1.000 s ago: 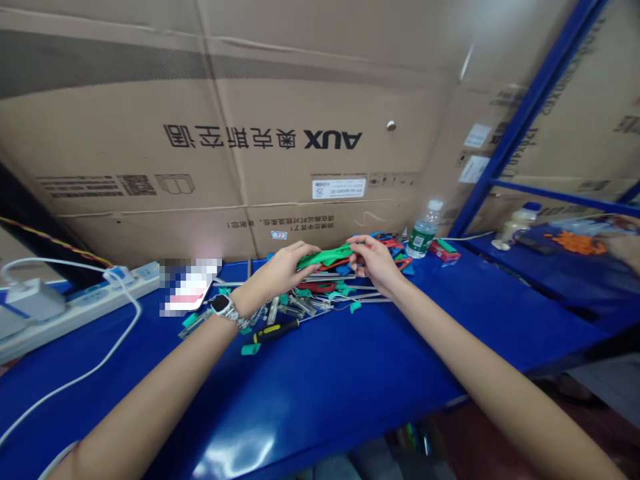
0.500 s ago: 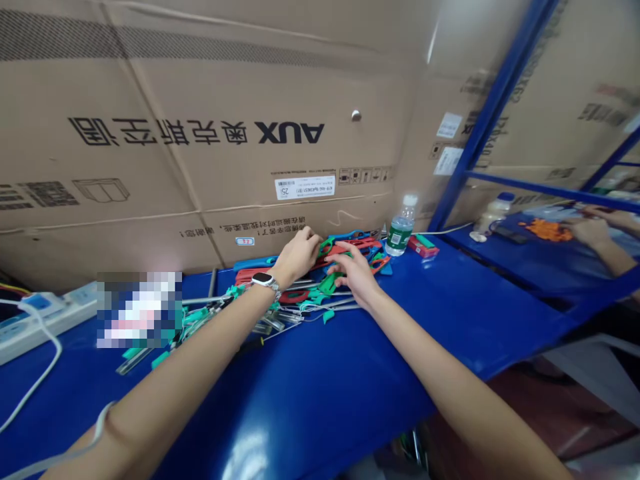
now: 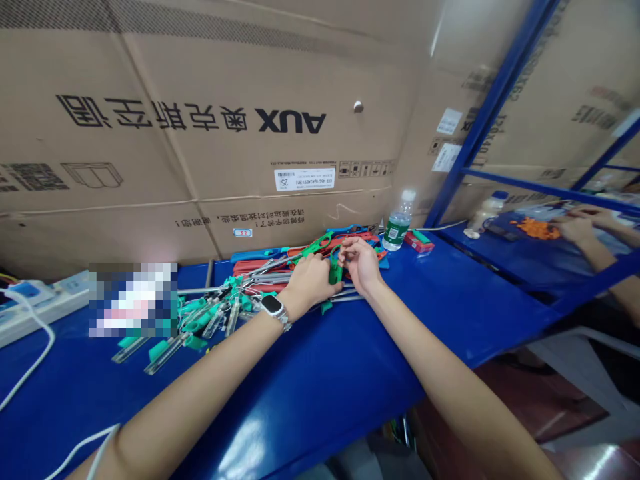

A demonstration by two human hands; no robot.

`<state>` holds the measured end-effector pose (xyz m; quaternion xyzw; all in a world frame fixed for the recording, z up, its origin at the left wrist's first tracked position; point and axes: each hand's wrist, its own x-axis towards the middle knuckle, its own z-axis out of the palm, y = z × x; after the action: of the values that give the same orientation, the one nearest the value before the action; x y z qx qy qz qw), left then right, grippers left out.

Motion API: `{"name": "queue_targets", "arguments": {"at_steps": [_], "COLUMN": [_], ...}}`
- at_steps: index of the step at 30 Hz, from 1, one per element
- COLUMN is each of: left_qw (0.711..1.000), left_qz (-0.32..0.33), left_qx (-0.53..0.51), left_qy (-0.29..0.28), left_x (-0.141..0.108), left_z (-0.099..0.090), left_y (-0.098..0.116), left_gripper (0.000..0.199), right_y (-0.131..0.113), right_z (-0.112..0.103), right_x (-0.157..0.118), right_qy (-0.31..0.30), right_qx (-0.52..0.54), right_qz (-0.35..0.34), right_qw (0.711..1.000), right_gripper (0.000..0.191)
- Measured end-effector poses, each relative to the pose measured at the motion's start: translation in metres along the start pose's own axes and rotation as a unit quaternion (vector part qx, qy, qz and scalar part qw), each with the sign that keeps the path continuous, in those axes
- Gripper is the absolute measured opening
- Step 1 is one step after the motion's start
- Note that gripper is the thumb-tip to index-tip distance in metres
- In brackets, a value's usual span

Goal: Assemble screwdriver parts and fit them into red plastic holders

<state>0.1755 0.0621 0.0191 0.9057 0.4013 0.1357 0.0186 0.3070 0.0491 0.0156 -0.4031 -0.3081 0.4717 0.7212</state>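
My left hand [image 3: 312,280], with a watch on its wrist, is closed on a green plastic piece [image 3: 335,269] that has a loop at its upper end. My right hand [image 3: 362,265] is just to the right, thumb and fingers pinched near that loop. Whatever sits between its fingertips is too small to make out. Under and behind both hands lies a pile of red plastic pieces [image 3: 247,267], blue ones [image 3: 255,255] and grey rods. Left of my left hand are several clear tubes with teal ends [image 3: 173,347], thin white strings among them.
Behind the blue table [image 3: 280,400] stands a large cardboard box [image 3: 210,73]. A water bottle [image 3: 397,223] and a small red box [image 3: 419,243] are right of the pile. A power strip [image 3: 45,310] lies left. Beyond a blue frame [image 3: 493,100], another person's hands work near orange pieces [image 3: 537,229].
My left hand has come down and right, from the back of the pile onto the green piece. My right hand's fingers, spread before, are now pinched together close to it.
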Motion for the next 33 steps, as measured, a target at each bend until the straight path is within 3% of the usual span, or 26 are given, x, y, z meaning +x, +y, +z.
{"name": "queue_targets", "arguments": {"at_steps": [4,7,10,12,16,20,23,26,29,31,33], "left_qw": [0.999,0.999,0.995,0.996,0.998,0.999,1.0,0.999,0.989,0.986,0.985], "left_qz": [-0.038,-0.043,-0.041,-0.034,-0.002,0.023,0.013,0.0,0.031,0.024,0.009], "left_qx": [-0.022,-0.013,0.027,0.043,0.044,0.018,-0.006,-0.028,-0.069,-0.086,-0.106], "left_qy": [-0.009,0.022,0.082,0.077,0.053,0.023,0.015,0.047,0.123,0.142,0.135], "left_x": [0.01,0.016,0.029,0.042,0.063,0.07,0.067,0.049,0.004,-0.035,-0.071], "left_z": [0.002,-0.012,-0.03,-0.036,-0.022,-0.003,-0.007,-0.027,-0.051,-0.063,-0.068], "left_y": [-0.007,-0.027,-0.05,-0.06,-0.063,-0.061,-0.071,-0.09,-0.113,-0.126,-0.136], "left_gripper": [0.022,0.031,0.027,0.028,0.038,0.042,0.055,0.054,0.038,0.033,0.029], "right_y": [-0.004,-0.006,-0.007,-0.005,0.001,0.007,0.008,0.01,0.015,0.018,0.018], "right_z": [-0.004,-0.006,-0.005,-0.003,0.001,0.003,0.002,-0.002,-0.002,0.006,0.025], "right_x": [-0.003,-0.003,-0.003,-0.003,-0.006,-0.007,-0.009,-0.013,-0.017,-0.016,-0.01], "right_qy": [-0.003,-0.004,-0.017,-0.029,-0.048,-0.078,-0.098,-0.12,-0.138,-0.158,-0.201], "right_qx": [-0.042,-0.066,-0.086,-0.101,-0.132,-0.169,-0.198,-0.22,-0.259,-0.322,-0.424], "right_qz": [0.0,-0.017,-0.036,-0.04,-0.038,-0.036,-0.039,-0.056,-0.094,-0.133,-0.176], "right_qw": [0.999,0.998,0.995,0.994,0.989,0.982,0.975,0.966,0.951,0.924,0.865], "right_gripper": [0.014,0.012,0.012,0.012,0.014,0.012,0.011,0.01,0.009,0.01,0.015]}}
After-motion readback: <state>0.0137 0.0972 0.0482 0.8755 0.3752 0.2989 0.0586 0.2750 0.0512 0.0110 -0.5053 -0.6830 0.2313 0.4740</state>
